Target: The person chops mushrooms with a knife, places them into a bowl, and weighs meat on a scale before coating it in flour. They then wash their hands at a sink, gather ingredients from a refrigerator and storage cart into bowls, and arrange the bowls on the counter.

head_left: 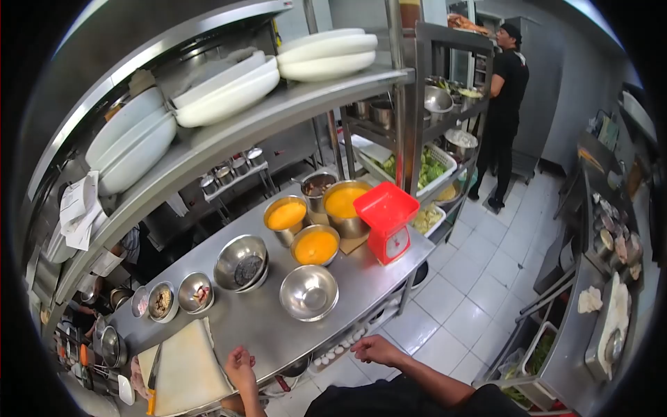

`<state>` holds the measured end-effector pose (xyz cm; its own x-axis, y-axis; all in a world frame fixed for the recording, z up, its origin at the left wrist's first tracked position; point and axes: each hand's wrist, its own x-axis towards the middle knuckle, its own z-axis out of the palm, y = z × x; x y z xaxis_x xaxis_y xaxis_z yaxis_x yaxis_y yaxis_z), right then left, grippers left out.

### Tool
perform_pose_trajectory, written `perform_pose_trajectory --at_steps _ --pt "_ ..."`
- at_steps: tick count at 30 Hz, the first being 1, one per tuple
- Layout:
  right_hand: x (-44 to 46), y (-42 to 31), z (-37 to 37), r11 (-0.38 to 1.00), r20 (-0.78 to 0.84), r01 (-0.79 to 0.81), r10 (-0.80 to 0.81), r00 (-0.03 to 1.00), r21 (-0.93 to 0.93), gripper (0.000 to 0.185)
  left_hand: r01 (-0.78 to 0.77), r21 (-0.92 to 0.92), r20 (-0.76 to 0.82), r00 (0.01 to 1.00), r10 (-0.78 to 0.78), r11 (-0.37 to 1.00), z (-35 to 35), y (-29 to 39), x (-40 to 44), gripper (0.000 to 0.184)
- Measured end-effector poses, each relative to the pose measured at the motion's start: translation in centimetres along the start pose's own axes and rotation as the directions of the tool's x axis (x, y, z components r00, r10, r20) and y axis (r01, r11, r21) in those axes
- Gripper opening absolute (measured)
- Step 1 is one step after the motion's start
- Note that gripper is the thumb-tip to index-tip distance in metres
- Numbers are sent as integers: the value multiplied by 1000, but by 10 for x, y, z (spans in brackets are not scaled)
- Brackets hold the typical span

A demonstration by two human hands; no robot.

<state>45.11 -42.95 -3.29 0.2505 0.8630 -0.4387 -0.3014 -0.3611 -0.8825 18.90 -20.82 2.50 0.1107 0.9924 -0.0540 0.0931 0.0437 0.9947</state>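
Observation:
My left hand (240,363) hangs over the front edge of the steel table, just right of a white cutting board (186,368). Its fingers are loosely bent, with nothing visible in them. A knife with an orange handle (151,399) lies along the board's left side. My right hand (374,349) is held in the air in front of the table, fingers loosely curved and apart, holding nothing. On the table beyond my hands stands a steel bowl (309,293) with nothing seen inside. Left of it is a stack of steel bowls (240,263).
Pots (285,217) and a bowl of orange liquid (315,247) stand behind, beside a red scale (387,221). Small bowls of ingredients (163,302) line the left. A shelf with white dishes (229,90) hangs above. A co-worker (506,104) stands at the far right; a counter (577,326) is nearer.

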Motion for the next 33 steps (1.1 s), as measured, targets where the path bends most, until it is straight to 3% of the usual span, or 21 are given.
perform_pose_trajectory --at_steps 6,12,14,33 --pt "8 -14 10 995 94 30 -21 995 -91 14 -53 0 -128 990 52 999 -15 3 -10 17" --pt "11 -15 13 985 178 42 -11 984 -170 11 -7 19 -210 978 11 1000 -30 7 -30 17" --pt "8 -16 12 983 181 32 1 984 -183 11 -9 1 -185 983 9 1000 -36 0 -26 17" --pt "-49 13 -15 992 -28 -98 96 995 -77 14 -53 6 -73 996 53 999 -4 18 -45 20"
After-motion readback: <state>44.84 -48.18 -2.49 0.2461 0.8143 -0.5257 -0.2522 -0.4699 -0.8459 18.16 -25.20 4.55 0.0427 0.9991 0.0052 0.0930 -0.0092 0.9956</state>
